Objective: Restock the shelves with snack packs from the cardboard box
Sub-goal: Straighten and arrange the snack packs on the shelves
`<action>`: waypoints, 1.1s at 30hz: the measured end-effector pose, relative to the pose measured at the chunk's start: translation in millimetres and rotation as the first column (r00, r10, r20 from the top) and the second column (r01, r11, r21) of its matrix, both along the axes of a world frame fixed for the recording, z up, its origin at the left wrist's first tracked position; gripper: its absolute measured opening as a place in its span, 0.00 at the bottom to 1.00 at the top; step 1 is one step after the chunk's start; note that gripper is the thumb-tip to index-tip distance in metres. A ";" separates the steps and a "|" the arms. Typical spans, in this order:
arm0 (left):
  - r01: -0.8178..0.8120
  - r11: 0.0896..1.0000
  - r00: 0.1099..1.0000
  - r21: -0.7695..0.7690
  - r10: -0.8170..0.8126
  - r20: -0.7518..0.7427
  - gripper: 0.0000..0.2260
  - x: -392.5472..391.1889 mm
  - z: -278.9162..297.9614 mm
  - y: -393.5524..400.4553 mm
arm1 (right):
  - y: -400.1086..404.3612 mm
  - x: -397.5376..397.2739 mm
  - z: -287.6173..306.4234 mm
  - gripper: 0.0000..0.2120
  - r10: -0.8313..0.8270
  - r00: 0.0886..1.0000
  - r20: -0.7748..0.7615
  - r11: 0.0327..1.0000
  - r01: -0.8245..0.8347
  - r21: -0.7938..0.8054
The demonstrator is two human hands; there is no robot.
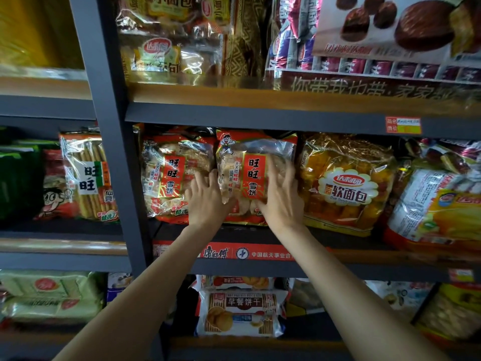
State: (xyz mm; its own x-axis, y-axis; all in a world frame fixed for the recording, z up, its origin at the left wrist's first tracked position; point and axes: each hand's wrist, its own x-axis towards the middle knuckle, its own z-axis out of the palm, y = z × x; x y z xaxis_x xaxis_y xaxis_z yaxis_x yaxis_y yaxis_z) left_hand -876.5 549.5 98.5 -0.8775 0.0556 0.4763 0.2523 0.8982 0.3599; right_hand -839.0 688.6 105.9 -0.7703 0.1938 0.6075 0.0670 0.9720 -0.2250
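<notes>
A red and clear pack of rice crackers [250,165] stands upright on the middle shelf [338,239]. My left hand [208,201] touches its lower left edge with fingers spread. My right hand [281,196] lies flat against its right front, fingers straight and slightly blurred. A second pack of the same crackers [169,175] stands just left of it, partly behind my left hand. The cardboard box is out of view.
A yellow soft-bread bag [346,183] stands right of the crackers, with more bags beyond. A dark upright post [122,178] separates the left bay, which holds a stick-biscuit pack [86,178]. Biscuit packs [239,313] fill the shelf below; bread bags fill the one above.
</notes>
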 end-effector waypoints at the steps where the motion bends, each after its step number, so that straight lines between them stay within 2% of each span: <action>1: -0.034 0.998 0.999 -0.044 0.034 0.001 0.36 -0.5 -3.4 -3.9 | -2.1 -1.0 -3.0 0.47 0.008 0.998 0.055 0.997 -0.012 0.079; 3: -0.061 0.997 0.996 -0.050 0.064 0.067 0.36 -1.4 -10.8 -10.1 | -4.0 -5.0 -7.6 0.46 -0.024 0.988 0.154 0.984 -0.004 0.179; 7: -0.008 0.996 0.991 -0.087 0.020 0.136 0.31 3.1 -17.2 -10.7 | -5.9 -12.4 -11.7 0.44 -0.048 0.984 0.174 0.974 0.007 0.228; 16: 0.028 1.000 0.997 -0.008 -0.027 0.072 0.33 18.4 -14.3 -13.0 | -2.2 -2.9 2.6 0.39 -0.036 0.984 0.173 0.972 -0.006 0.236; 24: 0.042 0.998 0.995 -0.053 -0.037 0.090 0.32 34.4 -8.9 -2.9 | 1.9 15.6 0.7 0.36 -0.032 0.987 0.157 0.968 -0.009 0.252; 27: 0.052 0.997 0.992 -0.060 -0.044 0.118 0.32 39.3 -9.2 0.5 | 1.5 19.0 -1.5 0.37 -0.040 0.978 0.204 0.983 0.002 0.182; 30: 0.098 0.995 0.979 0.026 -0.101 0.176 0.33 38.7 -12.0 2.3 | 4.9 22.7 -3.0 0.39 -0.059 0.955 0.289 0.998 0.065 -0.012; 32: 0.121 0.984 0.970 0.133 -0.146 0.196 0.34 35.2 -10.1 2.1 | 11.9 21.2 -5.8 0.39 -0.013 0.947 0.320 0.987 0.064 -0.147; 33: 0.124 0.962 0.961 0.241 -0.177 0.214 0.34 32.3 -8.7 1.5 | 14.9 19.7 -7.6 0.38 0.025 0.951 0.307 0.981 0.036 -0.193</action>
State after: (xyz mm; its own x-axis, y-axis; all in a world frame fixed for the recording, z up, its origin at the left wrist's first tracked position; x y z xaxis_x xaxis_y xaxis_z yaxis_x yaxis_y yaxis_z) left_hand -844.2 551.0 89.8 -0.9545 0.1114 0.2766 0.2642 0.7459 0.6114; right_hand -819.4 703.5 98.3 -0.9116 0.2887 0.2927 0.1677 0.9112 -0.3763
